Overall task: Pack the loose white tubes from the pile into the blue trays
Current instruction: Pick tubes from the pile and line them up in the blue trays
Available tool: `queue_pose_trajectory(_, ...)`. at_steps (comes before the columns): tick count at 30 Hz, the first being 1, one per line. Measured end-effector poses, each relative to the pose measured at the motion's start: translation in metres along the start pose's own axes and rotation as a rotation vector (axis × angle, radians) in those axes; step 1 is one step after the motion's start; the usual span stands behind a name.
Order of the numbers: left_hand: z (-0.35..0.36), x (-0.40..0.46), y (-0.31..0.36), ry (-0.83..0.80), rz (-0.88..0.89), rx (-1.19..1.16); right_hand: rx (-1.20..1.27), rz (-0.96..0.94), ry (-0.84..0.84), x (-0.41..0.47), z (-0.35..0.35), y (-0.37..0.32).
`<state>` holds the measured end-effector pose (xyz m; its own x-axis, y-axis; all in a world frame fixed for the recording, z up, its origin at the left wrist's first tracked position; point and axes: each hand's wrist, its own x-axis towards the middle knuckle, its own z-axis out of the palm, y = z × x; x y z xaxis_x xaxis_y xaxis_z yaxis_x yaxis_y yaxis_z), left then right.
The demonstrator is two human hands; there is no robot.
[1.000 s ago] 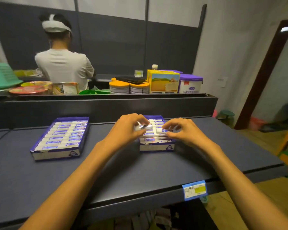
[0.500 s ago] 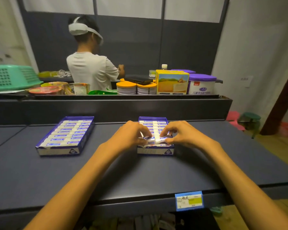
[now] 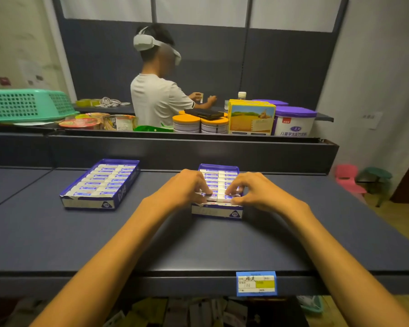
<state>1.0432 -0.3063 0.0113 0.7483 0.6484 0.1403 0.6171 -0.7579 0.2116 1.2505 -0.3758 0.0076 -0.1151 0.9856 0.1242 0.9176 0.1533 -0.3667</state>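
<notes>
The small white tubes with blue labels [image 3: 219,182] lay packed in two columns inside a blue cardboard tray [image 3: 216,210] that stood toward the back edge of the dark grey shelf [image 3: 198,244], right of its middle, and both hands met over the near end of that tray. Each tube lay flat with its long axis running across the tray, parallel to the shelf's front edge, and the rows were stacked one behind another toward the back edge; the tray's own long axis ran front to back. The left hand [image 3: 187,188] came in over the tray's left wall with its fingers curled downward, the fingertips pressing on the nearest tubes of the left column. The right hand [image 3: 254,191] mirrored it over the right wall, fingers bent and spread a little, the tips resting on the nearest tubes of the right column; whether either hand actually pinched a tube or only pushed it down could not be told. A second blue cardboard tray [image 3: 90,203], filled with the same white tubes lying crosswise to its length, stood well apart to the left, turned slightly askew. A blue and yellow price label [image 3: 256,283] hung on the shelf's front edge. Beyond the raised back ledge stood orange-lidded tins [image 3: 200,123], a yellow carton [image 3: 252,119] and a purple-lidded white tub [image 3: 294,121], with a green plastic basket [image 3: 26,105] at far left and a person in a white shirt [image 3: 157,100] behind them.
</notes>
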Motion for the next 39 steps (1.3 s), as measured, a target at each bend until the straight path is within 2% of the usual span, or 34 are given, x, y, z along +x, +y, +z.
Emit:
queue_pose_trajectory(20,-0.001,0.010,-0.008,-0.036,0.117,0.055,0.028,0.091,-0.006,0.003,0.001,-0.007)
queue_pose_trajectory(25,0.002,0.009,-0.010,-0.019,0.101,0.025,0.030,0.087,0.002,0.001,0.003,-0.006)
queue_pose_trajectory(29,-0.002,0.001,-0.014,0.081,0.036,-0.058,0.082,0.075,0.120,-0.003,-0.005,-0.009)
queue_pose_trajectory(33,-0.013,-0.018,-0.025,0.204,-0.056,-0.025,0.075,0.045,0.210,-0.004,-0.010,-0.021)
queue_pose_trajectory(39,-0.022,-0.077,-0.049,0.249,-0.226,0.089,-0.028,-0.078,0.158,0.006,0.015,-0.063)
